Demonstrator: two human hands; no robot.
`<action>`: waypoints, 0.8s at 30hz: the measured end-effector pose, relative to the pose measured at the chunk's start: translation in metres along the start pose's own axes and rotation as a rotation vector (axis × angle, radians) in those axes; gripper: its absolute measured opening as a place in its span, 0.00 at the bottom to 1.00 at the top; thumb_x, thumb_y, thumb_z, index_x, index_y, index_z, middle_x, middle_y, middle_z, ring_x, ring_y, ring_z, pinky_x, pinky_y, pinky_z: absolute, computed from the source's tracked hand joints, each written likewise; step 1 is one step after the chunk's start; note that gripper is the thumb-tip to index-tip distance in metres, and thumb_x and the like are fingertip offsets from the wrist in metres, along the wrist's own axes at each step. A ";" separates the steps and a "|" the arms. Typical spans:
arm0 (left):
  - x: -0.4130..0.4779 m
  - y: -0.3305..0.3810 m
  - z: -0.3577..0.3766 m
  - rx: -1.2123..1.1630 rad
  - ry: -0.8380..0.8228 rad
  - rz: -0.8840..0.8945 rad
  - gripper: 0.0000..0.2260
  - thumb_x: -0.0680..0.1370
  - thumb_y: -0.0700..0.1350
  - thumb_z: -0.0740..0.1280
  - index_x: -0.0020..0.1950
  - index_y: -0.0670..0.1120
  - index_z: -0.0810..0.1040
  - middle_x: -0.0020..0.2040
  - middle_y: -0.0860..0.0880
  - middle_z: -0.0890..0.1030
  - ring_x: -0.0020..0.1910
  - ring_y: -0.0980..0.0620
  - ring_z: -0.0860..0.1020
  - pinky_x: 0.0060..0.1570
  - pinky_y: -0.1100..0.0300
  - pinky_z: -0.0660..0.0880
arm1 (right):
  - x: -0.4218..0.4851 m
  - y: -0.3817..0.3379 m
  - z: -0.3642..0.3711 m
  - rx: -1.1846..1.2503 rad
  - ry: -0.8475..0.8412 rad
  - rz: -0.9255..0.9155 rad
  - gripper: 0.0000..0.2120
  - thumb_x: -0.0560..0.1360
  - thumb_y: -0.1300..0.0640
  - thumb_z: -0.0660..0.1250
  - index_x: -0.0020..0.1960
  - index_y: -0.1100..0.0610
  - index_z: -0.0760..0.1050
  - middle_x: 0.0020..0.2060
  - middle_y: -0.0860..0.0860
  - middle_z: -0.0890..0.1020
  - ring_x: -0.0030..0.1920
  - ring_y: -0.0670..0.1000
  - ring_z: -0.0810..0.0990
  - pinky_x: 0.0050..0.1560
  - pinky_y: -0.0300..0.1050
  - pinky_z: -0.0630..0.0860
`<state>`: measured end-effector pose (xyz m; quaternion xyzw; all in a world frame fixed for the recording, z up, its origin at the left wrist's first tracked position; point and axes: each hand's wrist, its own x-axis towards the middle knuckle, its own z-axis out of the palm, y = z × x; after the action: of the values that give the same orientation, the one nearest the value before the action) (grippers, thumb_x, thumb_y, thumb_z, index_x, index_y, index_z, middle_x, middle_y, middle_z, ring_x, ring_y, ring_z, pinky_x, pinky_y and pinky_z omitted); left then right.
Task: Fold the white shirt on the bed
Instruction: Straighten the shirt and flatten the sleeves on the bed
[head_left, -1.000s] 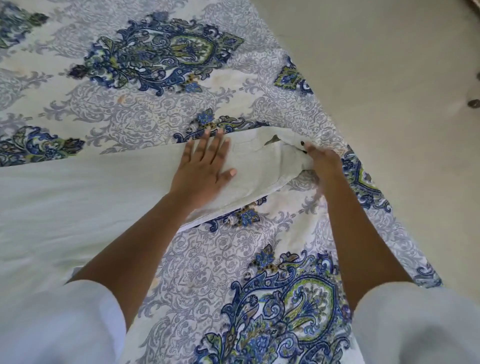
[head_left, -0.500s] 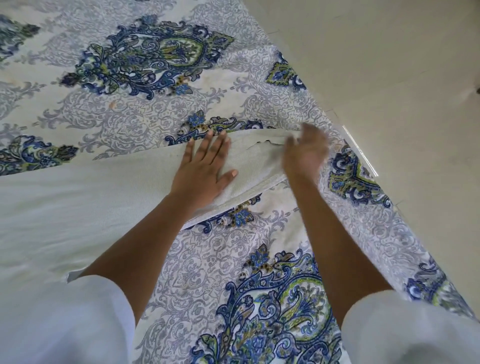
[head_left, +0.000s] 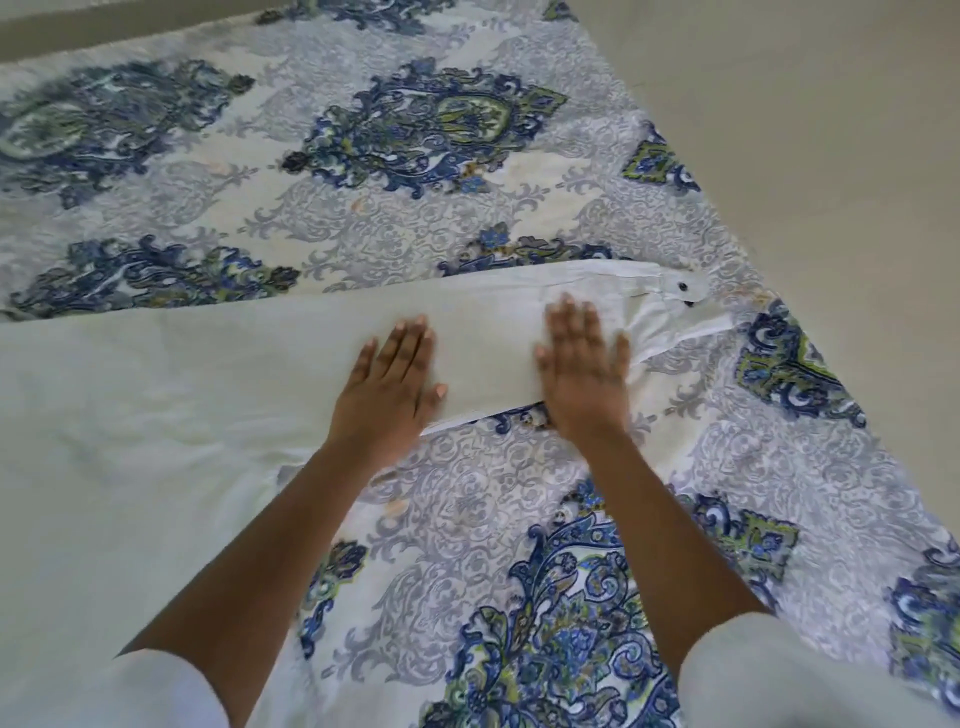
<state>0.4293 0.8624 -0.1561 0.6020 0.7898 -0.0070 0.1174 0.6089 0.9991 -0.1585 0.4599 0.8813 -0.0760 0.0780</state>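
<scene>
On the patterned bed sheet, the white shirt lies spread; its sleeve runs under 2 flat palms. Left hand and right hand press open, gripping nothing. Smoothing seems underway; next, pinch the cuff beyond the right fingertips and fold inward.

You have nothing to read here: no words, labels, brand marks or numbers show on any surface. The white shirt carries no visible tag or print, and its cuff shows only two dark buttons. The bedsheet bears just a blue and green ornamental pattern, with no lettering in it.
</scene>
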 end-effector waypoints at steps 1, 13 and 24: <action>-0.012 -0.012 -0.001 0.003 -0.001 -0.034 0.35 0.73 0.59 0.34 0.77 0.42 0.47 0.78 0.46 0.47 0.77 0.47 0.48 0.73 0.50 0.43 | 0.000 0.006 0.001 0.014 -0.024 0.071 0.28 0.78 0.43 0.32 0.75 0.50 0.35 0.76 0.48 0.38 0.76 0.52 0.36 0.71 0.58 0.35; -0.144 -0.108 0.008 -0.039 0.037 -0.334 0.27 0.79 0.53 0.46 0.74 0.40 0.60 0.75 0.44 0.61 0.74 0.45 0.61 0.71 0.48 0.57 | -0.040 -0.121 0.020 0.025 -0.038 -0.063 0.27 0.80 0.47 0.39 0.76 0.53 0.38 0.76 0.49 0.39 0.76 0.52 0.37 0.73 0.56 0.35; -0.227 -0.125 -0.023 -0.220 -0.044 -0.477 0.25 0.81 0.52 0.42 0.76 0.44 0.53 0.78 0.49 0.52 0.77 0.53 0.50 0.73 0.56 0.47 | -0.112 -0.240 -0.013 0.337 -0.101 -0.316 0.34 0.72 0.45 0.37 0.72 0.53 0.65 0.73 0.53 0.64 0.74 0.54 0.60 0.73 0.52 0.54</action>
<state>0.3620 0.6157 -0.1056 0.3820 0.9028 0.0383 0.1941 0.4738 0.7767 -0.1073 0.3184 0.9122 -0.2561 0.0312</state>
